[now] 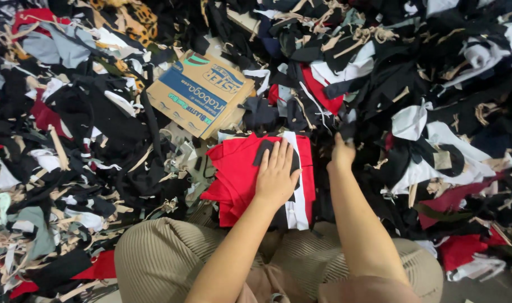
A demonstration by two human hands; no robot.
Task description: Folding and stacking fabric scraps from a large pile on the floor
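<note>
Head view looks straight down on a person sitting among heaps of fabric scraps, knees in ribbed beige trousers (160,258) at the bottom of the picture. The left hand (276,174) lies flat, fingers spread and together with nothing gripped, pressing down on a small stack of cut cloth pieces (236,174) just in front of the knees. That stack is mostly red, with a black piece right under the palm and a white strip (298,210) along its right edge.

The right hand (341,152) reaches a little farther out, into the dark pile of scraps (435,112) on the right. Its fingers are curled into the black cloth there; whether they have closed on a piece I cannot tell, since the fingertips are lost in the dark fabric.

To my eye the step in hand is sorting: one hand steadies the tidy stack while the other picks through the loose pile. The next move would call for pulling one piece free of the tangle without dragging its neighbours, then laying it flat.

The stack sits directly beneath the left hand and just to the left of the right hand, near but not touching it. A flattened cardboard box (202,92) lies beyond the stack, tilted, half buried in scraps.
</note>
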